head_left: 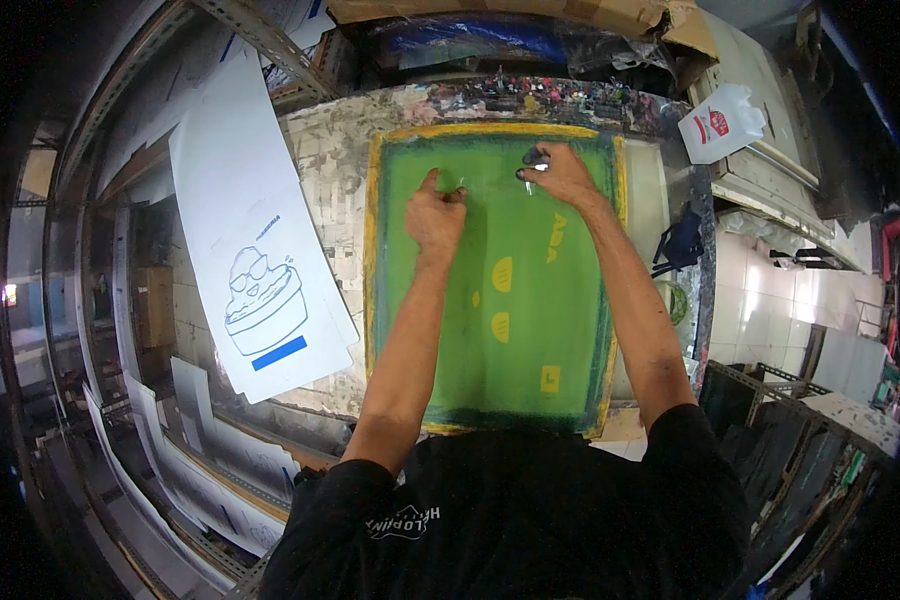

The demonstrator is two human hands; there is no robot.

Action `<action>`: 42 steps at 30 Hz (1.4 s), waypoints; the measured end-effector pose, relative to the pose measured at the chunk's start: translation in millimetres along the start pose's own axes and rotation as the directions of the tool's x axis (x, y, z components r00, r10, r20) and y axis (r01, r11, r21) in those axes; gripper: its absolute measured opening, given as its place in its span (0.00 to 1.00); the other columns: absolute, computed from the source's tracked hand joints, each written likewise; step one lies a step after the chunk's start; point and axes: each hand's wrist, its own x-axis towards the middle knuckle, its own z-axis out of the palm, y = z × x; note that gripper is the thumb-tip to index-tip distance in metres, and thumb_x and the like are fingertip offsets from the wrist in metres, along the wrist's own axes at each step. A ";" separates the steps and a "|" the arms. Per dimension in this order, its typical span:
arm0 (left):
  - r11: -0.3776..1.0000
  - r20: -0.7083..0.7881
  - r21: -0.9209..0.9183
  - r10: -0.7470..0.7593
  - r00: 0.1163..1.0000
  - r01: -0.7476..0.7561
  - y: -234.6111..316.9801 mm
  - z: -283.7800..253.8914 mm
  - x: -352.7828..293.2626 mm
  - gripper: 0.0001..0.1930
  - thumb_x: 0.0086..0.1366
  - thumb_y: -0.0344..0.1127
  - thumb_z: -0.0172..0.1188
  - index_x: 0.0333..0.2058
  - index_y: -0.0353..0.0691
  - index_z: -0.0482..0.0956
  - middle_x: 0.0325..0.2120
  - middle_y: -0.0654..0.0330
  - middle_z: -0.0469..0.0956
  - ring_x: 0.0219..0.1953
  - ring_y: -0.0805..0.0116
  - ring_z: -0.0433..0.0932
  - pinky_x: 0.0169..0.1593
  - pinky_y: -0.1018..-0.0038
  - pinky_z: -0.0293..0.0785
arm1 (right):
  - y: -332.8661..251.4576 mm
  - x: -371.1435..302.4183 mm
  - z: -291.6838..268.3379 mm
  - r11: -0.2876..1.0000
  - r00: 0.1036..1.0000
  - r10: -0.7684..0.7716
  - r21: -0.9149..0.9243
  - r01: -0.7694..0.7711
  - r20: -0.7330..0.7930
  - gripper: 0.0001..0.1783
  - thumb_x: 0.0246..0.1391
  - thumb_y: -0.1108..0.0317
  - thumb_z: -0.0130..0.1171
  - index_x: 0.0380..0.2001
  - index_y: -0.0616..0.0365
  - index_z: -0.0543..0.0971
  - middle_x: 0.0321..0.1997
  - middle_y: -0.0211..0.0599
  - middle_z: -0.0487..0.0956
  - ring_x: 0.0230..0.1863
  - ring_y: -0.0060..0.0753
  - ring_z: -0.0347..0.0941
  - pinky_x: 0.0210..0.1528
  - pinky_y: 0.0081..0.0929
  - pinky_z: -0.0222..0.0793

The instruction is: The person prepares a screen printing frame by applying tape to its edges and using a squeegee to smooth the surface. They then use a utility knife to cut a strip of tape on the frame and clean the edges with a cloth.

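A green screen-printing frame [450,340] with yellow edges lies flat on the worktable in front of me. Yellow shapes, like a pair of half-rounds and some lettering, show in its mesh. Over its upper left part is my left hand [436,218], thumb and fingers drawn together near a small pale glint; what they hold is too small to make out. At the upper right of the frame, my right hand [564,176] has dark-stained fingertips pinched on a small, shiny whitish piece whose kind I cannot tell.
White sheets [220,190] with a blue line drawing lie left of the frame, beside metal racks holding more sheets. A white plastic jug [722,125] stands at the upper right, above a dark cloth-like item [680,242]. Paint-spattered table edge [540,97] runs behind the frame.
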 end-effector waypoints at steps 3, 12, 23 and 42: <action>1.000 -0.048 -0.009 -0.009 0.999 0.009 -3.5 5.4 -3.7 0.22 0.52 0.34 0.70 0.47 0.37 0.77 0.23 0.55 0.83 0.28 0.53 0.82 0.32 0.59 0.75 | -11.9 -3.1 -5.5 0.999 1.000 0.002 -0.032 -0.002 0.027 0.25 0.40 0.54 0.71 0.41 0.56 0.81 0.39 0.46 0.82 0.43 0.47 0.78 0.46 0.42 0.71; 0.998 -0.091 0.051 -0.015 0.996 0.020 4.8 8.0 -8.9 0.25 0.53 0.33 0.67 0.46 0.40 0.64 0.20 0.58 0.81 0.26 0.50 0.80 0.34 0.56 0.71 | -35.2 -10.2 -9.0 0.978 1.000 0.011 -0.210 -0.014 -0.017 0.28 0.39 0.55 0.72 0.42 0.58 0.78 0.36 0.47 0.82 0.43 0.50 0.79 0.46 0.45 0.72; 0.990 -0.009 0.142 -0.021 1.000 0.022 3.4 10.9 -5.6 0.28 0.54 0.34 0.65 0.49 0.39 0.60 0.24 0.51 0.81 0.29 0.47 0.80 0.42 0.54 0.66 | -31.2 -9.1 0.7 0.966 0.996 -0.041 -0.259 0.020 -0.076 0.31 0.37 0.56 0.71 0.44 0.58 0.73 0.32 0.52 0.80 0.40 0.55 0.78 0.45 0.49 0.71; 0.907 -0.063 0.300 0.327 0.943 -0.294 -0.1 11.0 -35.4 0.25 0.58 0.42 0.63 0.53 0.43 0.70 0.57 0.51 0.66 0.56 0.52 0.65 0.53 0.51 0.56 | -27.0 -4.8 -3.4 0.984 0.999 0.013 -0.177 -0.021 -0.048 0.31 0.37 0.56 0.74 0.43 0.56 0.73 0.32 0.45 0.80 0.41 0.49 0.77 0.44 0.47 0.70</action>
